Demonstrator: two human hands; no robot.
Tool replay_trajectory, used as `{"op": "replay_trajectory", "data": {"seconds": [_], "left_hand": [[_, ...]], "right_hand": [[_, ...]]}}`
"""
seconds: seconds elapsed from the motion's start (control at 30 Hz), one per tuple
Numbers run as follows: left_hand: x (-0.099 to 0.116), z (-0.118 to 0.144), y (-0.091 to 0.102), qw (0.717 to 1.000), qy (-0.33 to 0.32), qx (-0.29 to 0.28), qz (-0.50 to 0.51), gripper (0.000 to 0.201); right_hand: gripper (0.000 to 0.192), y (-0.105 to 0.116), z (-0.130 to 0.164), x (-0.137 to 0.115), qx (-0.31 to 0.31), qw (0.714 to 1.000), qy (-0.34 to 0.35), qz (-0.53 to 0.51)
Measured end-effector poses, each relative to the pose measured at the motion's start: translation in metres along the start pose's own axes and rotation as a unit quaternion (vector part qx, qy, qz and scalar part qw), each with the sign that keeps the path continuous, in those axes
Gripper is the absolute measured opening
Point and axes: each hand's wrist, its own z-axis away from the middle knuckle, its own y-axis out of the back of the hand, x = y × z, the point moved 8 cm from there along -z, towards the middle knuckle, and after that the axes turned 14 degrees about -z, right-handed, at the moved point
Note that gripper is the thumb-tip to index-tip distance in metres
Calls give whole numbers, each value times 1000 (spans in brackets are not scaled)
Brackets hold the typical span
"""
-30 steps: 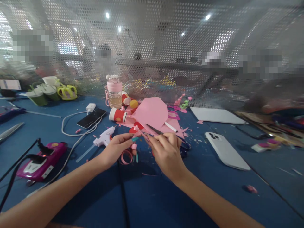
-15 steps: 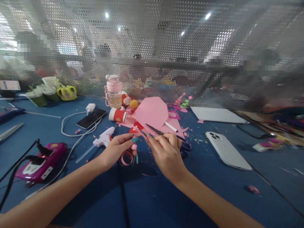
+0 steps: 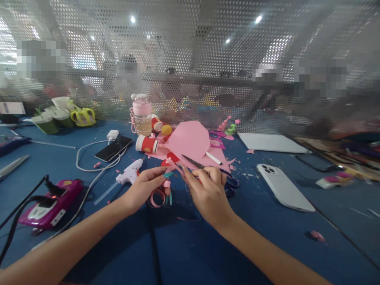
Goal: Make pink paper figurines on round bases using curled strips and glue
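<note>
In the head view, a thin pink paper strip [image 3: 173, 166] is being held out in front of the person, above the middle of a blue table [image 3: 184, 245]. Its near end is being pinched between the thumb and fingers of the left hand [image 3: 145, 186], with no gap showing in the grip. A curled pink paper loop [image 3: 152, 197] is being seen just below the left fingertips; whether it is being joined to the strip cannot be told.

A pair of scissors [image 3: 192, 161] is being gripped in the right hand [image 3: 209, 192], whose fingers are being kept bent closely around it; one blade is being pointed forward and to the left, and the blue handles are being shown past the right side of the hand. The strip is being met by the right fingertips, but how firmly it is being pressed there cannot be told.

Beyond the hands, a large pink sheet [image 3: 190, 138] is being flanked by a red paper cup [image 3: 147, 144] on its left, lying on its side, and a white marker [image 3: 213, 158] is being seen at its right edge. A white glue gun [image 3: 130, 172] is being partly covered by the left hand.
</note>
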Motion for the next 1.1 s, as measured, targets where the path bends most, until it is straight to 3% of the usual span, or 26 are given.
{"op": "replay_trajectory", "data": {"seconds": [0.67,1.1], "left_hand": [[-3,1,1,999,13,17,30,56],[-1,2,2,998,25,24,61,44]], "right_hand": [[49,-3,2,1,-7,999,-8,37],[41,-4,1,-1,-13,999,2,38]]}}
